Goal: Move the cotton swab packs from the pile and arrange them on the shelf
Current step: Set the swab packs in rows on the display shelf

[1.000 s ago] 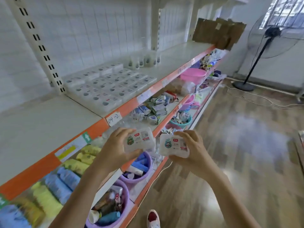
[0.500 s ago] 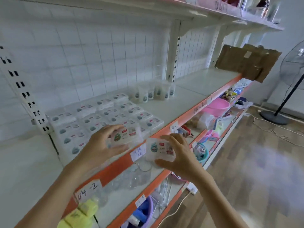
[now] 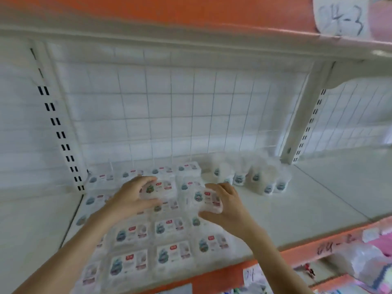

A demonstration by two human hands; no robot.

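The left hand (image 3: 131, 200) grips one cotton swab pack (image 3: 159, 188) and the right hand (image 3: 229, 205) another (image 3: 206, 199), both above the rows of packs (image 3: 169, 240) on the white shelf (image 3: 318, 194). Bare shelf lies right of them; round tubs (image 3: 250, 177) stand behind.

Clear glossy plastic packs (image 3: 131, 232) – matt white shelf (image 3: 297, 209), paper tags (image 3: 340, 16)

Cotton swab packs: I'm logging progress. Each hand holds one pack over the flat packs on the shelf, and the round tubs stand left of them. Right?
Not quite. The head view shows the round tubs standing right of the flat packs, not left. The left hand and right hand do each hold one pack above the shelf.
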